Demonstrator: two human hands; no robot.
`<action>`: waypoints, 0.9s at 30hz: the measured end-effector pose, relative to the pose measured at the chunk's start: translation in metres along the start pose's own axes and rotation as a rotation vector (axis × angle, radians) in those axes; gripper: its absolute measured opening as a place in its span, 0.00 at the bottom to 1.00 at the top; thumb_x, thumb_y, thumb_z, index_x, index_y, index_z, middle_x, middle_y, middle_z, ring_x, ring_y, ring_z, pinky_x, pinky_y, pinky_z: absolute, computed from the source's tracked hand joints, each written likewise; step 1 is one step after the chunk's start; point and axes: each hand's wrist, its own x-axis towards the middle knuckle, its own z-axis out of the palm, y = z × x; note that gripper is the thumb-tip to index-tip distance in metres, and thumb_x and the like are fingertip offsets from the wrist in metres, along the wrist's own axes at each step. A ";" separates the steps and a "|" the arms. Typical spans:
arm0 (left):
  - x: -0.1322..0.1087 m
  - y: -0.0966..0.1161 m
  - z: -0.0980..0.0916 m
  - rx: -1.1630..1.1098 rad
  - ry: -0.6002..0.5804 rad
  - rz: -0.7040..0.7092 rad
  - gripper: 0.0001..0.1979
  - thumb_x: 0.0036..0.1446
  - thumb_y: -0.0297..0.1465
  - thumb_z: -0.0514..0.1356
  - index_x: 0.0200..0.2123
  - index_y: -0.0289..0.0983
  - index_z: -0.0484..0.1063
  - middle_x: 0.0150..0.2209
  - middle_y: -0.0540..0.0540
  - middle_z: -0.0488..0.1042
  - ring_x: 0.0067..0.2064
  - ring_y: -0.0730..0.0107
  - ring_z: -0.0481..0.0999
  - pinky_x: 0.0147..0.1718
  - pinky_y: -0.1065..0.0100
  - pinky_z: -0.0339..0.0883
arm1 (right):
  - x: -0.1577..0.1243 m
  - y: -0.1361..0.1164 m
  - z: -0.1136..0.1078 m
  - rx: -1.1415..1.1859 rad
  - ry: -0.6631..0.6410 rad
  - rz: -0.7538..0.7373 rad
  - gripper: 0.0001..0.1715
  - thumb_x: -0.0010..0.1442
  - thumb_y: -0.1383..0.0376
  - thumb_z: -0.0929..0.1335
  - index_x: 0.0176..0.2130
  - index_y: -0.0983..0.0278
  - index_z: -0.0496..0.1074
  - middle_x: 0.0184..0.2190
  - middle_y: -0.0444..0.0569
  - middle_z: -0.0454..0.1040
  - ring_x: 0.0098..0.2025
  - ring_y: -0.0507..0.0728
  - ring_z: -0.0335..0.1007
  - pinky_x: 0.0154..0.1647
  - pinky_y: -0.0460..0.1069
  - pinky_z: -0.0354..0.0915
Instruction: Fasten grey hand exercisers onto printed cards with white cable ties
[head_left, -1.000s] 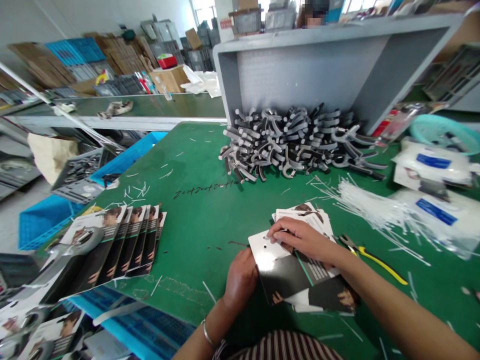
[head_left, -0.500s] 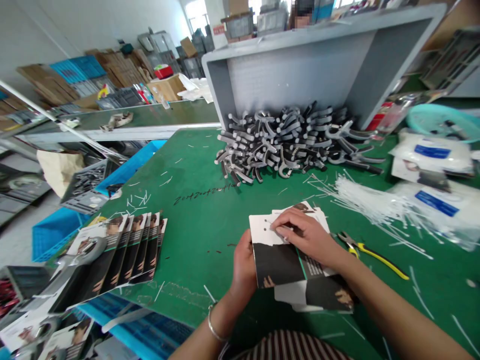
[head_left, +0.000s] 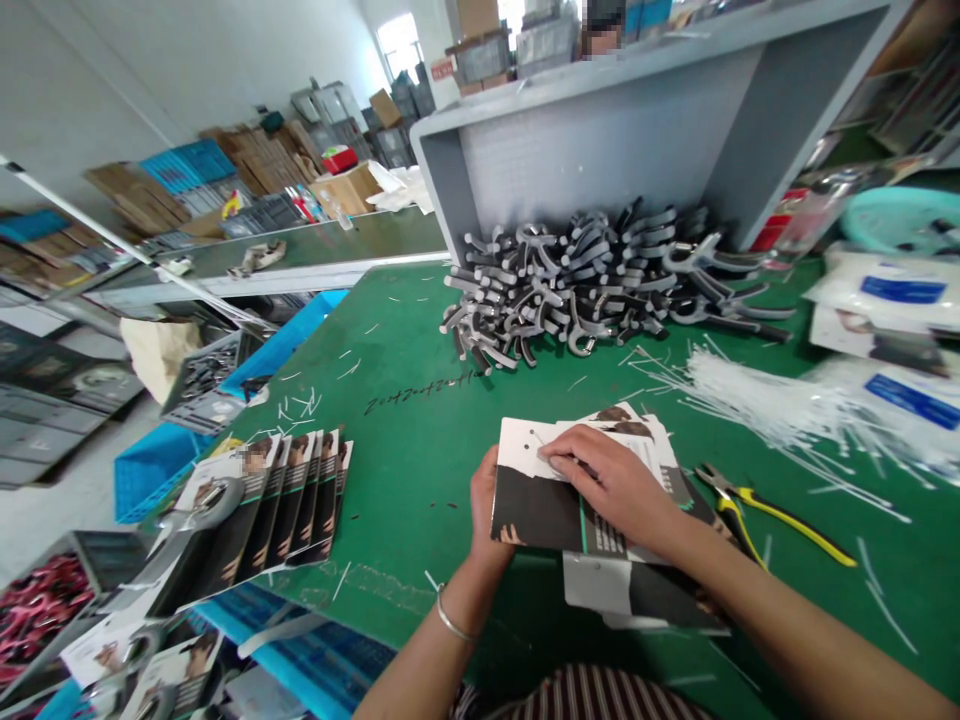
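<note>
A printed card (head_left: pixel 534 510), white at the top with dark panels and small punched holes, is tilted up in front of me. My left hand (head_left: pixel 486 510) grips its left edge, with the fingers hidden behind. At the holes, my right hand (head_left: pixel 611 480) pinches what looks like a thin white cable tie (head_left: pixel 541 440), mostly covered by the fingertips. More cards (head_left: pixel 600 590) lie beneath on the green table. To the right rest yellow-and-black cutting pliers (head_left: pixel 787 520), and beyond them spreads a heap of white cable ties (head_left: pixel 772 400).
Grey-handled pliers (head_left: pixel 577 285) are piled before a tipped grey crate (head_left: pixel 600 150). A fanned row of cards (head_left: pixel 277 510), the front one bearing a grey tool, sits at left. Bagged ties (head_left: pixel 900 290) and a turquoise basin (head_left: pixel 900 220) stand right. Blue crates (head_left: pixel 161 470) flank the table.
My view has swung slightly left, so the scene sits farther right. The held card has tilted a little, with its lower edge higher; both hands keep their hold.
</note>
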 end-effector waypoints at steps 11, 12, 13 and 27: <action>-0.010 0.024 -0.009 0.046 -0.148 0.128 0.07 0.55 0.29 0.63 0.38 0.37 0.75 0.38 0.48 0.78 0.41 0.66 0.76 0.40 0.70 0.68 | 0.003 -0.017 -0.008 -0.123 0.010 0.011 0.09 0.67 0.67 0.64 0.46 0.60 0.72 0.45 0.51 0.72 0.48 0.59 0.70 0.50 0.54 0.66; -0.011 0.025 -0.009 0.015 -0.134 0.127 0.07 0.54 0.29 0.63 0.38 0.37 0.74 0.38 0.48 0.78 0.41 0.66 0.76 0.40 0.70 0.68 | 0.002 -0.019 -0.008 -0.136 0.004 0.014 0.09 0.67 0.67 0.64 0.46 0.60 0.72 0.46 0.51 0.72 0.48 0.59 0.70 0.51 0.54 0.67; -0.012 0.027 -0.007 -0.022 -0.111 0.122 0.08 0.53 0.29 0.65 0.38 0.37 0.72 0.37 0.48 0.78 0.41 0.66 0.77 0.39 0.70 0.69 | 0.001 -0.020 -0.007 -0.143 0.003 0.017 0.10 0.67 0.68 0.64 0.47 0.59 0.72 0.46 0.51 0.71 0.48 0.59 0.70 0.51 0.54 0.67; -0.019 0.024 -0.015 0.079 -0.154 0.241 0.05 0.55 0.29 0.63 0.36 0.38 0.77 0.42 0.47 0.78 0.44 0.64 0.76 0.42 0.69 0.69 | -0.012 -0.029 -0.007 -0.057 0.051 0.010 0.09 0.67 0.68 0.65 0.45 0.59 0.73 0.43 0.50 0.73 0.48 0.58 0.70 0.51 0.55 0.67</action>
